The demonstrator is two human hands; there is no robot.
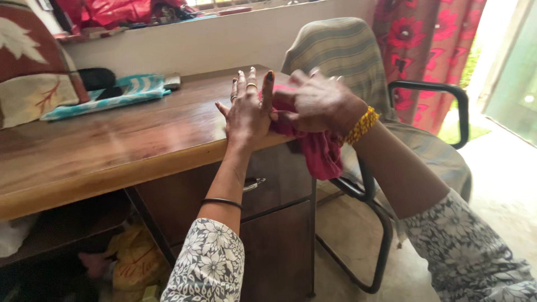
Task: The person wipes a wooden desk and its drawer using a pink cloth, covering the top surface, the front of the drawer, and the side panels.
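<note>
A pink-red cloth (320, 154) hangs over the near right corner of a brown wooden desk (112, 145). My right hand (319, 103) is closed on the cloth's upper part, a yellow beaded band on its wrist. Just left of it, my left hand (249, 109) is raised upright with its fingers spread. Its palm side touches the cloth. It wears rings and a thin black bangle. Part of the cloth is hidden between the two hands.
A chair (358, 56) draped in striped cloth, with black armrests, stands right behind the desk corner. A teal patterned cloth (109, 95) and a dark object lie at the desk's far side. Drawers and bags sit under the desk. Red floral curtains (425, 39) hang at the back right.
</note>
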